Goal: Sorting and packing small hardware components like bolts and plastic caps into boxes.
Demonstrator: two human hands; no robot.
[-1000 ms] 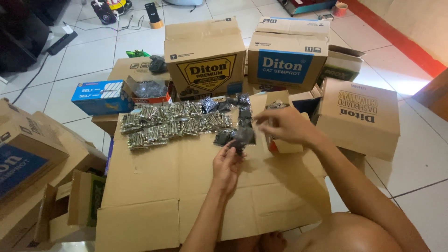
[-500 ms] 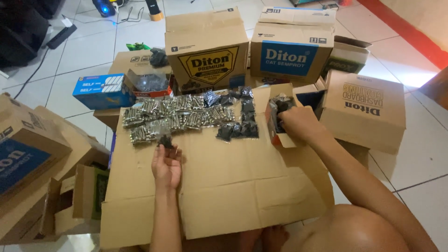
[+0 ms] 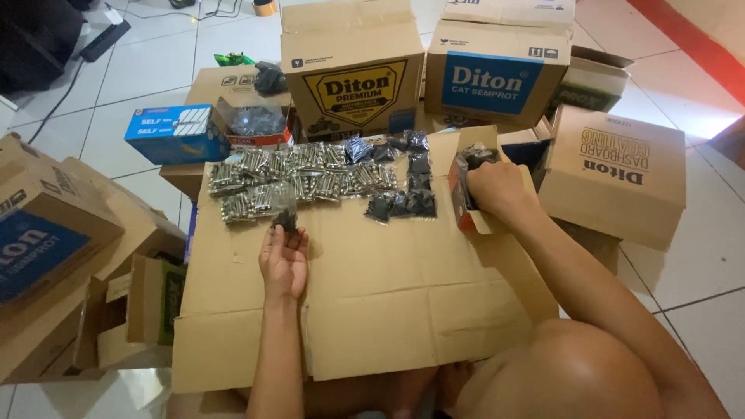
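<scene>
While the flattened cardboard sheet spreads across the tiled floor, the right hand grips a small open carton at its edge, and the left hand, palm up, cradles a dark screw packet beside rows of bagged silver screws.

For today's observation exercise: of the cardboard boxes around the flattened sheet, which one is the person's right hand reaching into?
The small open carton at the sheet's right edge: the right hand is at its open top, among dark packets. The larger printed boxes behind and beside it are untouched.

Left hand, palm up: small dark packet. Right hand: inside small box, right edge of cardboard sheet. Screw packets: far edge.
</scene>
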